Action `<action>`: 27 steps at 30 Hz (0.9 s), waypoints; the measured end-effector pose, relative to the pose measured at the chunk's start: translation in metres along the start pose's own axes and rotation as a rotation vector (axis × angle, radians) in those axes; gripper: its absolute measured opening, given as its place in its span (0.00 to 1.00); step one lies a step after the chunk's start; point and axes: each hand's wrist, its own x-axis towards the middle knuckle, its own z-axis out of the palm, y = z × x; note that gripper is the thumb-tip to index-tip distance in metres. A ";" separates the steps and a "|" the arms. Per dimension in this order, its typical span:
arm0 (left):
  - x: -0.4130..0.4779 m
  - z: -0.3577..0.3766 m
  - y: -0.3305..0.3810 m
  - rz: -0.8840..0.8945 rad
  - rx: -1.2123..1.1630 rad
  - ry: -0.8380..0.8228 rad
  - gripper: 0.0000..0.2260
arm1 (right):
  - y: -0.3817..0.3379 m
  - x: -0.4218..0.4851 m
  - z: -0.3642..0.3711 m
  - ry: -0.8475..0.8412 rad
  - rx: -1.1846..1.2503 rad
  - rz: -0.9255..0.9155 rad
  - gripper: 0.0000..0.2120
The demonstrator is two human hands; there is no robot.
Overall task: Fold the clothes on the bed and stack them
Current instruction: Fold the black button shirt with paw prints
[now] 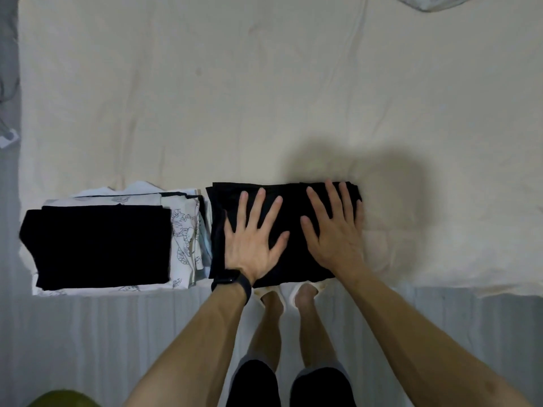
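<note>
A folded black garment [293, 201] lies at the near edge of the bed [264, 98]. My left hand [252, 236] presses flat on its left half with fingers spread; a dark band sits on that wrist. My right hand [335, 227] presses flat on its right half, fingers straight and reaching the far right corner. To the left stands a stack of folded clothes [100, 242]: a black piece on top, white leaf-printed pieces [185, 230] underneath, their edges showing on the right side.
The cream sheet stretches wide and wrinkled behind and to the right of the garment. A grey crumpled cloth [435, 2] lies at the far right top. Below the bed edge are my legs, white slippers [293, 295] and a pale floor. A green object [64, 399] shows at bottom left.
</note>
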 end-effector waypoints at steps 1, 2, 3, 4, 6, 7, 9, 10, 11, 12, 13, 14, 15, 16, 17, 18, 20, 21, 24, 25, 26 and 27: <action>0.001 0.003 -0.001 -0.006 -0.015 -0.003 0.32 | 0.001 0.000 0.004 0.008 -0.005 -0.004 0.29; 0.001 0.005 -0.002 -0.006 -0.026 -0.004 0.32 | 0.002 0.000 0.007 0.020 -0.011 -0.009 0.29; 0.003 0.007 -0.003 -0.001 -0.036 -0.003 0.33 | 0.004 0.001 0.009 0.032 -0.013 -0.016 0.29; 0.005 0.009 -0.005 0.003 -0.043 -0.005 0.33 | 0.005 0.002 0.012 0.036 -0.010 -0.022 0.29; 0.010 0.014 -0.008 0.020 -0.042 0.008 0.34 | 0.007 0.004 0.019 0.064 -0.011 -0.032 0.29; 0.011 0.017 -0.010 0.027 -0.040 0.018 0.35 | 0.007 0.004 0.021 0.077 -0.012 -0.038 0.29; 0.011 0.023 -0.013 0.032 -0.039 0.043 0.35 | 0.008 0.005 0.024 0.086 -0.005 -0.044 0.29; 0.012 0.022 -0.013 0.036 -0.038 0.050 0.35 | 0.007 0.007 0.024 0.087 -0.002 -0.042 0.29; 0.011 0.020 -0.012 0.039 -0.038 0.050 0.35 | 0.006 0.006 0.021 0.083 0.004 -0.036 0.29; 0.011 0.017 -0.011 0.046 -0.029 0.052 0.35 | 0.006 0.006 0.019 0.076 0.013 -0.034 0.29; 0.010 0.013 -0.012 0.053 -0.007 0.059 0.34 | 0.006 0.005 0.016 0.069 0.024 -0.031 0.29; 0.008 0.007 -0.012 0.064 0.029 0.072 0.34 | 0.005 0.004 0.011 0.059 0.035 -0.032 0.29; 0.009 0.000 -0.013 0.078 0.073 0.078 0.35 | 0.005 0.006 0.007 0.042 0.038 -0.035 0.29; 0.007 -0.008 -0.013 0.090 0.114 0.076 0.36 | 0.004 0.004 0.001 0.025 0.039 -0.040 0.29; 0.006 -0.016 -0.014 0.099 0.150 0.069 0.38 | 0.004 0.005 -0.003 0.010 0.036 -0.055 0.29; 0.005 -0.024 -0.016 0.098 0.181 0.060 0.40 | 0.004 0.004 -0.008 -0.002 0.031 -0.064 0.29; 0.004 -0.044 -0.019 0.092 0.239 0.048 0.48 | 0.004 0.001 -0.020 -0.002 0.024 -0.064 0.31; 0.002 -0.055 -0.022 0.104 0.259 0.030 0.53 | 0.004 -0.002 -0.026 0.006 0.031 -0.058 0.32; -0.004 -0.071 -0.034 0.297 0.385 -0.103 0.64 | 0.005 -0.021 -0.039 0.060 0.073 -0.093 0.43; -0.007 -0.072 -0.037 0.352 0.438 -0.158 0.66 | 0.005 -0.028 -0.041 0.059 0.068 -0.129 0.47; -0.008 -0.073 -0.039 0.364 0.478 -0.201 0.67 | 0.005 -0.034 -0.042 0.040 0.046 -0.167 0.51; -0.007 -0.074 -0.040 0.334 0.500 -0.228 0.68 | 0.007 -0.037 -0.041 0.006 0.020 -0.189 0.53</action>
